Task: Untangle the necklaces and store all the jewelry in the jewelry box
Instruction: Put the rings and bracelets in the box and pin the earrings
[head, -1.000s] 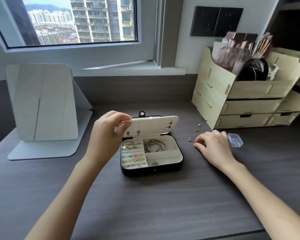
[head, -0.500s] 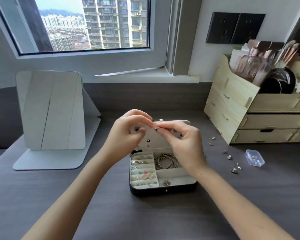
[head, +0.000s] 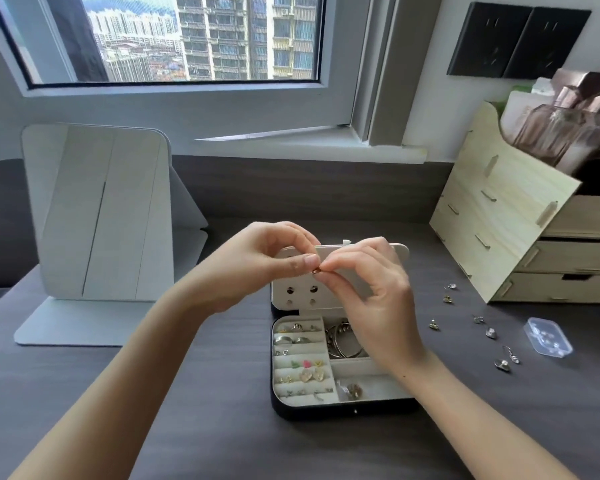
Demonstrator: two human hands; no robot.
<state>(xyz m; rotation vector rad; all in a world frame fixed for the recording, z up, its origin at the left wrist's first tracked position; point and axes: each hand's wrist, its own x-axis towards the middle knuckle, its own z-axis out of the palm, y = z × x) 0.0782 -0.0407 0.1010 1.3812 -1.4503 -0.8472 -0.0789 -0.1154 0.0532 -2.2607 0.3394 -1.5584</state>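
Note:
A dark jewelry box (head: 326, 412) lies open on the desk, its cream insert holding rings, stud earrings and several bangles (head: 340, 341). The cream earring panel (head: 298, 292) stands upright at the back of the box. Both hands meet in front of that panel's upper part. My left hand (head: 257, 261) and my right hand (head: 371, 289) pinch one small gold earring (head: 316, 270) between their fingertips. Several loose earrings (head: 490, 332) lie on the desk to the right of the box.
A small clear plastic case (head: 548, 341) lies at the right by the loose earrings. A wooden drawer organizer (head: 520, 237) with bottles and brushes stands at the back right. A folding mirror (head: 97, 216) stands at the back left. The window sill runs behind.
A second ago my right hand lay on the desk by the loose earrings; it has since come up to the panel with a small earring. The view has come closer.

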